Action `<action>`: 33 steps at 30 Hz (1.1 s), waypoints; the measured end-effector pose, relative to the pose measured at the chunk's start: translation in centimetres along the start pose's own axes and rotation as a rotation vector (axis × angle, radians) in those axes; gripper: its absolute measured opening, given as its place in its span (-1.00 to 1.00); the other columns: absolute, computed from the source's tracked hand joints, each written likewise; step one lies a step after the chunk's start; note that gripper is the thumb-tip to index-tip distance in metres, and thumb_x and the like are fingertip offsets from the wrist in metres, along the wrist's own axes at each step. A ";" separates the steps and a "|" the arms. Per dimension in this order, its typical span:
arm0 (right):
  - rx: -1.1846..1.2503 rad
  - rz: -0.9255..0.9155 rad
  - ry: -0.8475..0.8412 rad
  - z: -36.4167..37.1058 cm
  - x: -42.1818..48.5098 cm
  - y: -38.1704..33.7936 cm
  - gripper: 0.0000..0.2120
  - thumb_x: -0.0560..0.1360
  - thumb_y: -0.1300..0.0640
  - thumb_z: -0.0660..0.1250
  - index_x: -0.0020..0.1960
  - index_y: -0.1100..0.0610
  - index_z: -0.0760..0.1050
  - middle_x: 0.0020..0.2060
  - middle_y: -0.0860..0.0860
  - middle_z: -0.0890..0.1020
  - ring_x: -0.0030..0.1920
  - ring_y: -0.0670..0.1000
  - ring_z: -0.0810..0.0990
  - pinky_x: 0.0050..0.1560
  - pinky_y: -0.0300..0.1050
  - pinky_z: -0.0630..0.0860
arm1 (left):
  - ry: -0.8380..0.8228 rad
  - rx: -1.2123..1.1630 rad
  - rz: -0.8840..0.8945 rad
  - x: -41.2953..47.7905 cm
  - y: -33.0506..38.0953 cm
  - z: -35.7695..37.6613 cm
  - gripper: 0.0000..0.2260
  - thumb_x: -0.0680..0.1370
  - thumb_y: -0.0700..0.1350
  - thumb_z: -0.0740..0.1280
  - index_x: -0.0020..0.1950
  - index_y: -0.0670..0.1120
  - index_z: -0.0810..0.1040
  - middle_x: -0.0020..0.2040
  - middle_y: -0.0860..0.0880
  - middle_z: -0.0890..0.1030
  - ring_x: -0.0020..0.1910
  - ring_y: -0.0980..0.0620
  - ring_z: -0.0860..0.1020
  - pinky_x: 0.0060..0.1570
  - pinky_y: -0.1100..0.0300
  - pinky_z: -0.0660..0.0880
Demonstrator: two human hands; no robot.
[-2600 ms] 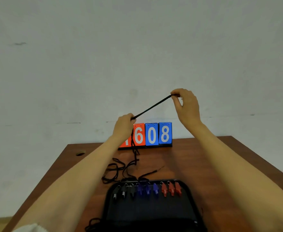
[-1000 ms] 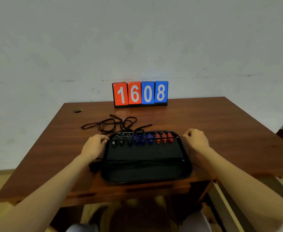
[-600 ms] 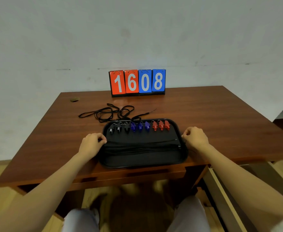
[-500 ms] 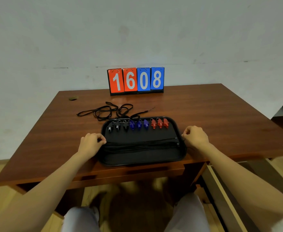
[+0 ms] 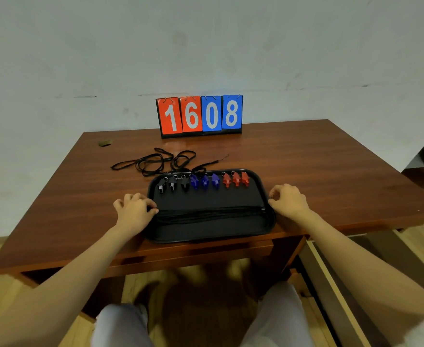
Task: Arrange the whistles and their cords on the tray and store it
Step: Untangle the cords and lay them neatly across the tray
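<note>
A black tray point(image 5: 205, 232) lies at the table's near edge. Along its far side stand three black whistles point(image 5: 172, 184), three blue whistles point(image 5: 204, 181) and three red whistles point(image 5: 236, 179) in a row. A bundle of straight black cords point(image 5: 205, 212) stretches across the tray's middle. My left hand point(image 5: 134, 211) is at the bundle's left end, fingers pinched on a cord at the rim. My right hand point(image 5: 289, 200) is curled at the tray's right rim, fingertips pinched by the cord's right end. Loose tangled cords point(image 5: 160, 161) lie on the table behind the tray.
A flip scoreboard point(image 5: 199, 116) reading 1608 stands at the table's far edge against the wall. A cable hole point(image 5: 105, 143) is at the far left of the wooden table point(image 5: 331, 171). My knees are under the front edge; a pale wooden unit point(image 5: 331, 284) stands low right.
The cord stretched in the air between both hands has come down across the tray onto the bundle. Both hands have stayed at the tray's two ends for the last half second.
</note>
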State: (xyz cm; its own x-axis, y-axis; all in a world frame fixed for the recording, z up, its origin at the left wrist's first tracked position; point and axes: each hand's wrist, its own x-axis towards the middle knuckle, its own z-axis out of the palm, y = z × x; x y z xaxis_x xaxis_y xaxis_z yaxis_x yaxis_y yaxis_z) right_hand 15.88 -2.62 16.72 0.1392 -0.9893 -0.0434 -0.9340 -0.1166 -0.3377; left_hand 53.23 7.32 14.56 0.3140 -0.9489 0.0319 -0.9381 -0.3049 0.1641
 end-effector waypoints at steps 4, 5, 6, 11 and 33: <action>-0.027 -0.188 0.080 0.3 -0.1 -0.2 -0.77 0.50 0.06 0.28 0.15 0.02 0.51 0.15 0.03 0.50 0.31 0.11 0.32 0.29 0.09 0.29 | 0.049 -0.025 0.130 -0.2 0.5 0.4 -0.70 0.56 0.08 0.23 0.28 0.06 0.47 0.31 0.02 0.44 0.39 -0.03 0.25 0.31 -0.04 0.05; -0.048 -0.251 0.067 0.4 0.0 -0.3 -0.73 0.51 0.03 0.29 0.19 0.01 0.51 0.20 0.02 0.50 0.34 0.09 0.31 0.32 0.07 0.27 | 0.043 -0.036 0.189 -0.3 0.6 0.6 -0.68 0.57 0.08 0.23 0.30 0.06 0.46 0.32 0.04 0.43 0.40 0.00 0.26 0.32 -0.02 0.04; -0.081 -0.310 0.028 0.5 0.0 -0.4 -0.70 0.51 0.00 0.29 0.23 0.00 0.50 0.23 0.00 0.50 0.36 0.07 0.31 0.35 0.06 0.27 | 0.027 -0.048 0.247 -0.5 0.8 0.7 -0.66 0.57 0.09 0.22 0.33 0.06 0.45 0.34 0.05 0.42 0.41 0.02 0.26 0.33 0.00 0.02; -0.231 -0.422 -0.121 1.8 0.0 -0.9 -0.61 0.53 -0.04 0.29 0.34 0.00 0.44 0.31 -0.04 0.49 0.40 0.02 0.31 0.42 0.03 0.22 | -0.075 -0.042 0.341 -1.1 1.2 1.5 -0.58 0.57 0.14 0.20 0.41 0.07 0.36 0.38 0.06 0.39 0.41 0.05 0.26 0.37 0.03 -0.01; -0.135 -0.435 -0.069 0.4 9.6 -10.8 -0.61 0.57 0.06 0.21 0.38 0.07 0.35 0.29 0.09 0.48 0.27 0.13 0.44 0.24 0.10 0.44 | 0.075 -0.175 0.268 8.7 6.9 -1.9 -0.69 0.59 0.03 0.20 0.29 -0.04 0.46 0.29 -0.04 0.48 0.30 -0.06 0.41 0.29 -0.02 0.23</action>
State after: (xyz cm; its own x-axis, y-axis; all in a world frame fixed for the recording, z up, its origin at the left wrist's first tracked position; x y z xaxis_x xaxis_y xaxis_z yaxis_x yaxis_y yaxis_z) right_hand 27.41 -10.83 19.61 0.5454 -0.8381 0.0110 -0.8177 -0.5349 -0.2127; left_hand 49.74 -2.88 17.85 0.0750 -0.9828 0.1685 -0.9516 -0.0201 0.3068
